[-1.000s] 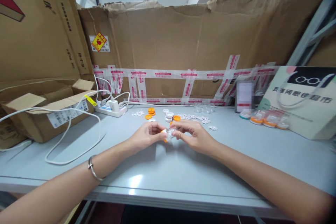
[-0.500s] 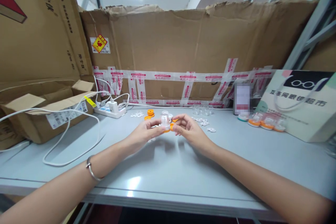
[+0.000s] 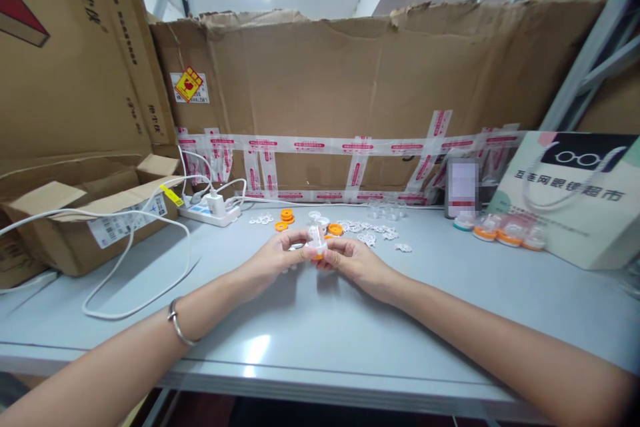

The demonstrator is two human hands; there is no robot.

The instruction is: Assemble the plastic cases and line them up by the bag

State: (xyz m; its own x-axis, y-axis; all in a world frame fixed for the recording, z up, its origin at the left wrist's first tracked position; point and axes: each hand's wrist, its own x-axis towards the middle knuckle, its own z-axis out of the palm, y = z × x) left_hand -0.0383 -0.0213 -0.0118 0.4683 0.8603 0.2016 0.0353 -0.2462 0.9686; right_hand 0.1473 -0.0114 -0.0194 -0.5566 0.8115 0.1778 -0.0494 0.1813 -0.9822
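A small clear-domed container [image 3: 317, 237] with a white ring and an orange base stands upright between my two hands, above the grey tabletop. My left hand [image 3: 278, 257] pinches it from the left, thumb in front. From the right, the fingers of my right hand [image 3: 359, 263] are closed at its lower edge and orange base, with the fingertips partly hidden. Just behind lie an orange ring [image 3: 335, 229] and small white discs [image 3: 323, 221]. Loose white toothed pieces [image 3: 367, 239] are spread to the right of them.
Orange rings [image 3: 287, 215] and white pieces [image 3: 261, 219] lie at the back left. Clear domes [image 3: 386, 209] stand at the back. Several domed containers [image 3: 509, 232] sit by a paper bag [image 3: 565, 207] and a phone [image 3: 463, 188]. A power strip [image 3: 210, 210], white cable and open carton [image 3: 90, 213] occupy the left.
My right hand has moved left and inward and now grips the container's lower edge. The container tilts slightly less and sits a little further right. My left hand keeps its pinch.
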